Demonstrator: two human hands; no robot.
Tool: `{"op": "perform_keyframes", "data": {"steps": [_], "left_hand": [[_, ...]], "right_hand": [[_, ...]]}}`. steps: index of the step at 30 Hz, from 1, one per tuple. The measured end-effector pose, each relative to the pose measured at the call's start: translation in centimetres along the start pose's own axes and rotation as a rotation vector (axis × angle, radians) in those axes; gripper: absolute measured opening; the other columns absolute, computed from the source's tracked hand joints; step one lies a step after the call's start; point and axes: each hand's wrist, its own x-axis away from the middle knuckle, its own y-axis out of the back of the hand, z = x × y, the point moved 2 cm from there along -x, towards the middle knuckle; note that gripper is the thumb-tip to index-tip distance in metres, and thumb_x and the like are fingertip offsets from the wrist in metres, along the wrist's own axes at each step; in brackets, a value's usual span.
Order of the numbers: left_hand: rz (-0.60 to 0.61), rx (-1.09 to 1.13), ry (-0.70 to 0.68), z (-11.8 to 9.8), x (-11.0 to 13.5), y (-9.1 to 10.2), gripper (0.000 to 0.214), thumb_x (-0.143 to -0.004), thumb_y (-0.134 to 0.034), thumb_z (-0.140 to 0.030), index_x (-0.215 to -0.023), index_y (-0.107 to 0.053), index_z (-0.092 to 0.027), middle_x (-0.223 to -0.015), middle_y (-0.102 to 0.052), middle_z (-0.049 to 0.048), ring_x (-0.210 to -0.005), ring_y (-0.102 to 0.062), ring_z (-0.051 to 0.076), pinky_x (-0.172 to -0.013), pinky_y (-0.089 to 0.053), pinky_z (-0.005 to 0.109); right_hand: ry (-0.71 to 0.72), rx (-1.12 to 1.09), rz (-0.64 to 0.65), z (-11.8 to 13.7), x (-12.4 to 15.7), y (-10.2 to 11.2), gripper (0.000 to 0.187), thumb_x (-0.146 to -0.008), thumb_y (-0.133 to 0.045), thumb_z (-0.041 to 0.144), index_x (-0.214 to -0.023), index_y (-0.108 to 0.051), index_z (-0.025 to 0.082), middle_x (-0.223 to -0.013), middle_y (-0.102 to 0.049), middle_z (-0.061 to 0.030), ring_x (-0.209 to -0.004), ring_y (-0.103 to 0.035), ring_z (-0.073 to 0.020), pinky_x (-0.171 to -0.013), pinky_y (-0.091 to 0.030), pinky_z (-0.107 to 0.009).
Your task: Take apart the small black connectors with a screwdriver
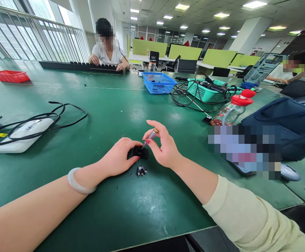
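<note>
A metallic-handled screwdriver [151, 135] with a brownish-gold end is slanting, tip down, onto a flat black part [142, 153] lying toward the front edge of the green table [110, 217]; a cluster of small black-and-silver pieces [142, 170] is sitting nearby, closer to that edge.

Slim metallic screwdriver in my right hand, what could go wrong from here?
The slim metallic screwdriver in your right hand could slip off the flat black piece, and the fingers of your left hand are close to its tip. That piece might shift too, as only the left hand appears to steady it on the green tabletop. The cluster of small black-and-silver parts lies unheld just nearer you, so a moving hand could knock it.
</note>
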Motion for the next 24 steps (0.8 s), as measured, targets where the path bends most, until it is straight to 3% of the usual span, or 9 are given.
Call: {"op": "perform_keyframes", "data": {"steps": [9, 16, 24], "left_hand": [[-0.022, -0.009, -0.007, 0.10, -0.05, -0.18, 0.036, -0.083, -0.061, -0.038, -0.117, -0.063, -0.026, -0.110, -0.068, 0.0063, -0.110, -0.058, 0.028, -0.101, -0.048, 0.050], [-0.018, -0.006, -0.003, 0.42, -0.07, -0.37, 0.038, -0.082, -0.062, -0.037, -0.119, -0.061, -0.026, -0.110, -0.068, 0.0059, -0.111, -0.057, 0.027, -0.102, -0.047, 0.051], [-0.004, -0.019, 0.013, 0.06, -0.11, -0.15, 0.037, -0.082, -0.063, -0.036, -0.118, -0.061, -0.025, -0.111, -0.068, 0.0056, -0.111, -0.056, 0.027, -0.103, -0.046, 0.049]], "right_hand": [[0.075, -0.041, -0.138, -0.19, 0.43, 0.05, 0.039, -0.095, -0.048, 0.024, -0.132, -0.039, 0.032, -0.093, -0.064, -0.0029, -0.084, -0.065, -0.0192, -0.081, -0.057, -0.043], [0.076, -0.048, -0.066, -0.17, 0.38, -0.01, 0.038, -0.095, -0.046, 0.022, -0.131, -0.039, 0.033, -0.097, -0.065, -0.0026, -0.087, -0.064, -0.0183, -0.085, -0.056, -0.043], [0.022, -0.109, -0.134, -0.31, 0.33, -0.09, 0.038, -0.094, -0.049, 0.024, -0.130, -0.041, 0.033, -0.094, -0.065, -0.0017, -0.088, -0.064, -0.0188, -0.088, -0.055, -0.045]]}}
